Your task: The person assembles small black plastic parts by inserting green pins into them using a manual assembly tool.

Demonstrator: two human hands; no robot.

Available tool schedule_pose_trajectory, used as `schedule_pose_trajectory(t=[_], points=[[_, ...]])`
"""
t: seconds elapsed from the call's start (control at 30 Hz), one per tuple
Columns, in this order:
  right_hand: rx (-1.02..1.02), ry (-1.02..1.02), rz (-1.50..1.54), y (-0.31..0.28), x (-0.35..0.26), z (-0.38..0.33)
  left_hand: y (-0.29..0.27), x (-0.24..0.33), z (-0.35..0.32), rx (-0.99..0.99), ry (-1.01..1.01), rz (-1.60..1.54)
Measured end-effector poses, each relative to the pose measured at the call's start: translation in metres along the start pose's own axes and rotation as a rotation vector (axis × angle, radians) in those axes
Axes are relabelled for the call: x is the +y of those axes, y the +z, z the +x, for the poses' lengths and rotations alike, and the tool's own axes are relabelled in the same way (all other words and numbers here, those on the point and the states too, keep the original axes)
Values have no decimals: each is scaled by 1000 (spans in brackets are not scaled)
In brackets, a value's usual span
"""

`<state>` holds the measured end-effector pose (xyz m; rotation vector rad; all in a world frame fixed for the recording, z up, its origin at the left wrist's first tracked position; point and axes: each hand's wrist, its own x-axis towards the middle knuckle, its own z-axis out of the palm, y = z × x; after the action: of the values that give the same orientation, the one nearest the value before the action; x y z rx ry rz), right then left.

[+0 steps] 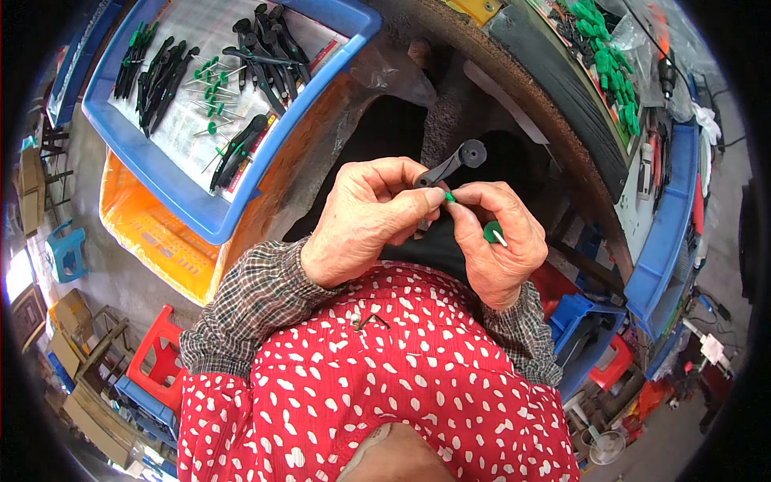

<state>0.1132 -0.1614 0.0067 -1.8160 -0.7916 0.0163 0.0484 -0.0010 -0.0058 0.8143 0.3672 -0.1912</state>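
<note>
My left hand (pixel 353 221) is closed round a black plastic part (pixel 454 163), a short arm with a round, hollow end that points up and to the right. Between the thumb and fingertip of my right hand (pixel 502 241) is a small green piece (pixel 450 197), held close against the black part. A green disc with a white pin (pixel 492 233) sticks out between the curled fingers of that same hand. Both hands meet in front of my red, white-spotted apron (pixel 361 345). My left fingers hide the lower end of the black part.
At the upper left, a blue tray (pixel 229 221) holds several black plastic parts (pixel 165 84) and green-headed pins (pixel 213 104). Below it stands an orange crate (pixel 152 241). A workbench (pixel 554 80) curves along the right, with a heap of green pieces (pixel 614 76) and a blue bin (pixel 666 233).
</note>
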Motion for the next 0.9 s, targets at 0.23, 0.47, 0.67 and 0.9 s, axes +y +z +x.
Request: schedule_pose_trajectory(t=[0.23, 0.47, 0.67, 0.9], points=[[-11, 4, 4, -1, 1, 0, 0, 1, 0, 0, 7, 25], [-17, -29, -10, 1, 2, 2, 0, -1, 0, 13, 84, 81], [-28, -73, -92, 1, 1, 3, 0, -2, 1, 12, 74, 80], [-31, 8, 2, 1, 3, 1, -4, -3, 3, -24, 27, 5]])
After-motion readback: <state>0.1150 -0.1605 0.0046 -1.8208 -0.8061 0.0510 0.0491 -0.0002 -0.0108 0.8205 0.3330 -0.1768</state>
